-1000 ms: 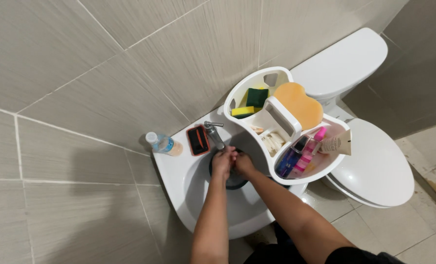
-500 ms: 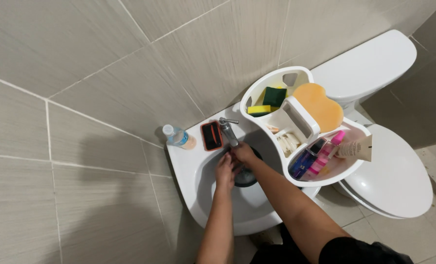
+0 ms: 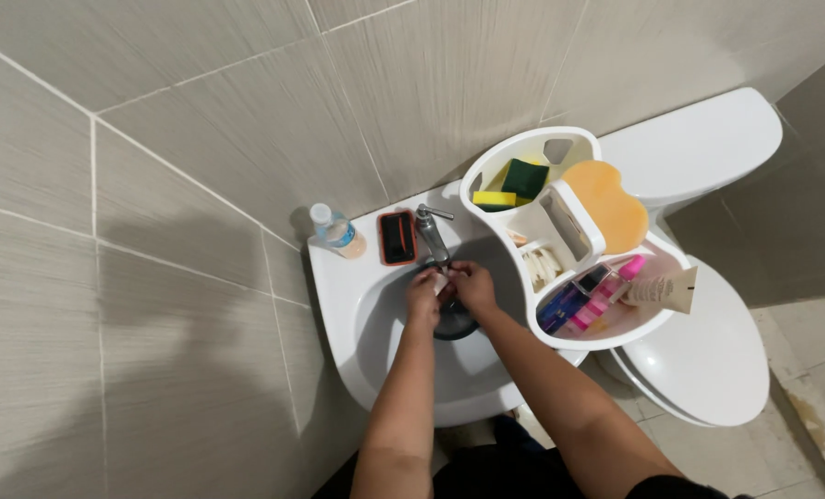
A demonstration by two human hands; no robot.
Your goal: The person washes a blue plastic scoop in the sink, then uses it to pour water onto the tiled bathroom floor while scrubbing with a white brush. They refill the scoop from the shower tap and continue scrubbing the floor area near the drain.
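While your left hand (image 3: 421, 298) and right hand (image 3: 472, 285) curl together under the tap (image 3: 431, 233), holding something small and pale, it could slip down the drain (image 3: 454, 322) just below your fingers.

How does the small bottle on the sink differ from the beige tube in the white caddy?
The bottle stands upright on the sink rim by the wall; the tube lies on its side, poking over the caddy edge. The bottle is clear with a white cap and a blue label; the tube is opaque beige. The bottle stands alone beside a dark phone; the tube rests among pink and blue items. Neither is touched by the hands.
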